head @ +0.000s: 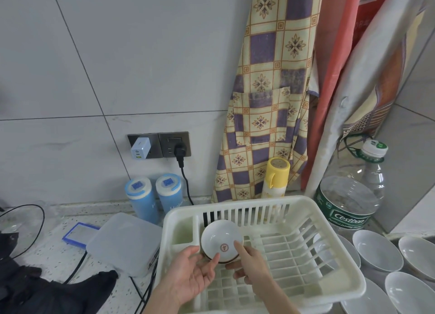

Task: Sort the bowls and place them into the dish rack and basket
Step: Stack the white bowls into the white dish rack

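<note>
Clutter along the tiled wall.
Two blue canisters [154,197] below a socket [159,145]; patterned apron [266,97] hanging; yellow flask [275,180] and water bottle [353,191] standing nearby.

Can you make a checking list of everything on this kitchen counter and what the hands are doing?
Surface: speckled counter.
Job's things: small bowl with red mark, tilted in the white rack; plain white bowls to the rack's right.
Clutter: two blue tubs, lidded box, yellow bottle, water jug, black cloth.
Hands: left hand and right hand both hold the small bowl.
Cables: black cable from the wall socket.
Surroundings: tiled wall, hanging apron.
</note>
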### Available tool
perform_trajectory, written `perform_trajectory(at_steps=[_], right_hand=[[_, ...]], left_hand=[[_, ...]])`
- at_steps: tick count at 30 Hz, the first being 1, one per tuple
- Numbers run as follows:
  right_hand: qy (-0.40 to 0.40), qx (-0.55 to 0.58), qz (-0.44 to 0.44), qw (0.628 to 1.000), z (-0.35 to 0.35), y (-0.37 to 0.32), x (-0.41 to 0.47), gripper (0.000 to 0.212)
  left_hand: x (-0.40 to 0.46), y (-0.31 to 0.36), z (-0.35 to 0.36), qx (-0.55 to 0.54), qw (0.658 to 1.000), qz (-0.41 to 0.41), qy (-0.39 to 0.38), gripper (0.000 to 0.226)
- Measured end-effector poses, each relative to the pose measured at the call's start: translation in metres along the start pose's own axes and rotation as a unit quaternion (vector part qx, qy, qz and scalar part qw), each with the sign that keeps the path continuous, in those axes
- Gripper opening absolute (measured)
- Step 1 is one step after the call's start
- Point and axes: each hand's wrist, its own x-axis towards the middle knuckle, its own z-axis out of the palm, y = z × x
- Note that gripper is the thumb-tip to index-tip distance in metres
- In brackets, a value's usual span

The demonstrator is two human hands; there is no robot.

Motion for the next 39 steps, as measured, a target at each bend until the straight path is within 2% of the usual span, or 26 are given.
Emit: perform_trajectory(at_steps=[8,16,19,23,27,30,33,39], right_hand=[[-0.002,0.002,-0.008,1.000,0.001,0.001,0.001,0.023],[0.013,0.037,-0.030,0.999,0.002,0.004,0.006,0.031],[0.008,0.006,-0.035,0.999,0.001,0.006,0.005,0.037],[0.014,-0.089,-0.060,0.994,-0.008,0.004,-0.007,0.053],[0.013,-0.134,-0.126,0.983,-0.026,0.001,-0.038,0.052],[0.011,-0.100,-0.171,0.980,-0.041,0.005,-0.069,0.041],[0.022,-0.054,-0.201,0.978,-0.056,0.014,-0.096,0.035],[0.124,0.092,-0.205,0.966,-0.101,0.040,-0.131,0.040]], left_hand=[[0.002,-0.002,0.002,0.048,0.999,-0.004,-0.009,0.045],[0.005,-0.002,0.002,0.066,0.998,0.005,0.020,0.038],[0.004,-0.002,0.001,0.063,0.998,0.014,0.028,0.036],[-0.002,0.000,-0.001,0.040,0.997,0.041,0.045,0.031],[-0.016,-0.005,0.005,0.101,0.986,0.097,0.087,0.028],[-0.034,-0.015,0.018,0.096,0.983,0.143,0.071,0.025],[-0.053,-0.033,0.033,0.121,0.980,0.155,0.039,0.020],[-0.074,-0.096,0.044,0.208,0.969,0.133,-0.019,0.023]])
